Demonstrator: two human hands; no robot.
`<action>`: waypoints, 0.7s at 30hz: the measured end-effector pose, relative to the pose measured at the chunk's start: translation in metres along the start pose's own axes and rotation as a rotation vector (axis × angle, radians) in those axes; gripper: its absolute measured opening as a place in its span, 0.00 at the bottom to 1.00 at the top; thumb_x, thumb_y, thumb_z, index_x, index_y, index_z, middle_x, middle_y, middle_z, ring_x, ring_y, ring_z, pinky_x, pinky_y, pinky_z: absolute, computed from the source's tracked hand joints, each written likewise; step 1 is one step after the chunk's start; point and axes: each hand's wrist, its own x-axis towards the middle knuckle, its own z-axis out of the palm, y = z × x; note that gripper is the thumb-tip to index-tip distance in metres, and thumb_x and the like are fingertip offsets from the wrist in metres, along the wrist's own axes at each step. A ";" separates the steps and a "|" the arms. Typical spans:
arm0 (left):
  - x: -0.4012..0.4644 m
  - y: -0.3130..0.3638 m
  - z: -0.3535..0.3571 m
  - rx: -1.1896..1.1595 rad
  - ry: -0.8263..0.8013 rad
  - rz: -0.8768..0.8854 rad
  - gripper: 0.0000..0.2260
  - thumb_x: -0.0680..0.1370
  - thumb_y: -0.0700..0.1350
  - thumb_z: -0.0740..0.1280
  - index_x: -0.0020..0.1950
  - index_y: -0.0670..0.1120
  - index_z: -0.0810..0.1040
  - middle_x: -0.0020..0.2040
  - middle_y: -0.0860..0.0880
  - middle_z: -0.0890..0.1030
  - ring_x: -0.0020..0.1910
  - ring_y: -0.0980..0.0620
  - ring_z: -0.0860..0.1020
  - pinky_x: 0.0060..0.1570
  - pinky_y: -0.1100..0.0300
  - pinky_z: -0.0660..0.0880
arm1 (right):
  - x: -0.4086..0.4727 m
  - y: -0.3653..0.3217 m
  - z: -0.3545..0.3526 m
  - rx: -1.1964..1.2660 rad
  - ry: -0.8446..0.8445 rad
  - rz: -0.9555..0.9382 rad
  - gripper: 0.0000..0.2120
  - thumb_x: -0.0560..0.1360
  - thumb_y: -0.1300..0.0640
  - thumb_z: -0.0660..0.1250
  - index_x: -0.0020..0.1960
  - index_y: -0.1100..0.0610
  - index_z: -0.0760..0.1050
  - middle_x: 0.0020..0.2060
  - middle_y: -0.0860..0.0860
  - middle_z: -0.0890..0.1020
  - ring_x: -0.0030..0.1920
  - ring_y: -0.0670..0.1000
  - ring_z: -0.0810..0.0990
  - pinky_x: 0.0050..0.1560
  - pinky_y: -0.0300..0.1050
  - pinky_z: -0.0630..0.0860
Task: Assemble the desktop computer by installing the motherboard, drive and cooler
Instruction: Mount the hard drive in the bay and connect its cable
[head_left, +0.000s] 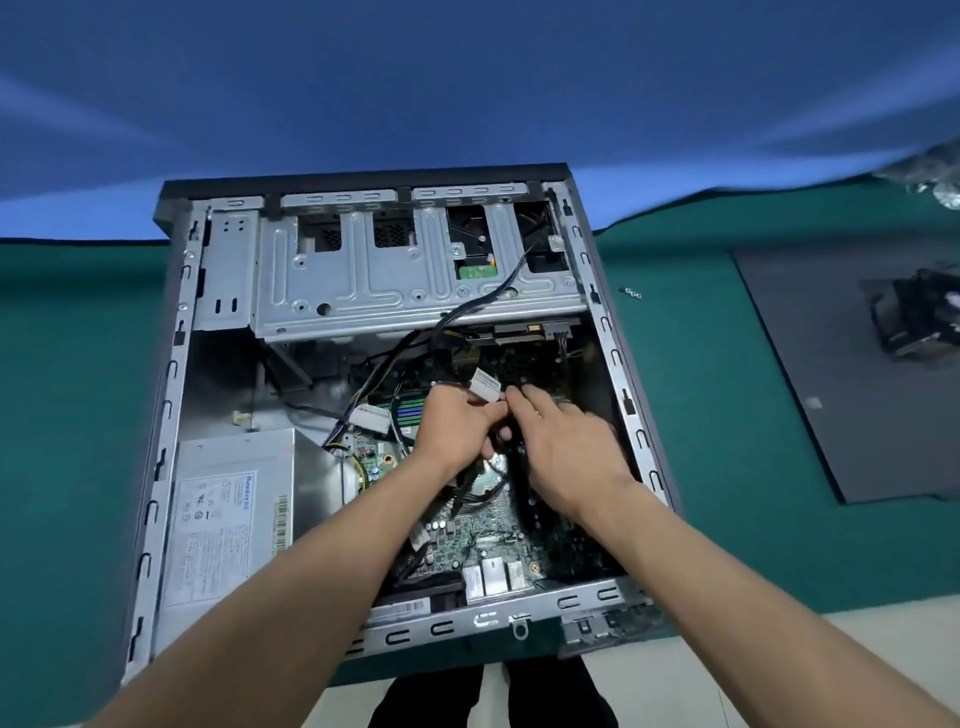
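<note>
Cable (485, 387) seemingly between both hands' fingers (511, 397)

Bare metal case (618, 364); matt green mat (727, 467).

Both forearms reaching forward, left hand (453, 423) and right hand (561, 441) close together, fingers curled
</note>
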 end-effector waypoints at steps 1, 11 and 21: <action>0.000 -0.001 0.000 0.013 0.003 0.003 0.05 0.76 0.38 0.69 0.44 0.37 0.81 0.26 0.46 0.78 0.17 0.56 0.68 0.21 0.65 0.66 | 0.002 0.000 0.000 -0.024 -0.013 0.012 0.36 0.76 0.58 0.62 0.77 0.57 0.45 0.74 0.52 0.59 0.68 0.55 0.67 0.60 0.49 0.70; 0.020 0.002 0.008 0.312 0.152 0.260 0.07 0.74 0.42 0.71 0.48 0.39 0.84 0.43 0.44 0.84 0.40 0.48 0.81 0.42 0.57 0.76 | -0.006 0.001 -0.001 -0.418 -0.085 -0.037 0.20 0.79 0.57 0.60 0.69 0.61 0.64 0.65 0.56 0.70 0.64 0.55 0.68 0.61 0.48 0.69; 0.030 0.008 0.013 0.439 0.136 0.259 0.12 0.72 0.42 0.73 0.32 0.38 0.79 0.29 0.44 0.79 0.26 0.52 0.75 0.28 0.65 0.71 | -0.002 0.001 0.002 -0.414 -0.048 -0.038 0.20 0.78 0.57 0.59 0.68 0.63 0.64 0.63 0.57 0.72 0.63 0.55 0.70 0.59 0.46 0.68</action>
